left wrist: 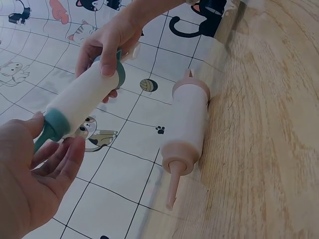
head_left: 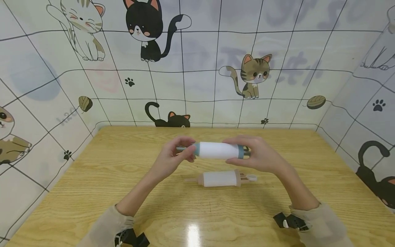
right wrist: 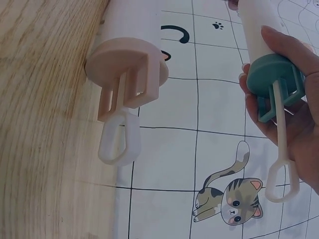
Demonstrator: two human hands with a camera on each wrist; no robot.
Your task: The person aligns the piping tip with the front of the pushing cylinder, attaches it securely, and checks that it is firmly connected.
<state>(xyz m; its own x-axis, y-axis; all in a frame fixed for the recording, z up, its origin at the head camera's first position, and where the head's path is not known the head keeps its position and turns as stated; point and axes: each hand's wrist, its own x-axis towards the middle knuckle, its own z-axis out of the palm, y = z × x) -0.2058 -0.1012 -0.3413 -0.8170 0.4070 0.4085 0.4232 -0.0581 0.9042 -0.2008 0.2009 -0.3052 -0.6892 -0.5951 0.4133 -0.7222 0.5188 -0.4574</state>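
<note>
Above the table, both hands hold a syringe-like tube (head_left: 217, 151) with a white barrel and teal ends. At its narrow teal nozzle, the left hand (head_left: 172, 156) pinches the end between thumb and fingers. The right hand (head_left: 259, 155) grips the barrel by the opposite teal collar (right wrist: 269, 72), its thumb along the side. From that collar sticks out a white rod with a loop handle (right wrist: 282, 181). A similar tube with pale pink ends (head_left: 219, 179) lies on the table just nearer than the held one, nozzle to the left and white loop to the right.
The light wooden table (head_left: 139, 199) meets a backdrop (head_left: 203, 85) printed with cats and grid lines, which rises behind and on both sides. Black devices (head_left: 290, 221) are strapped at both sleeve cuffs.
</note>
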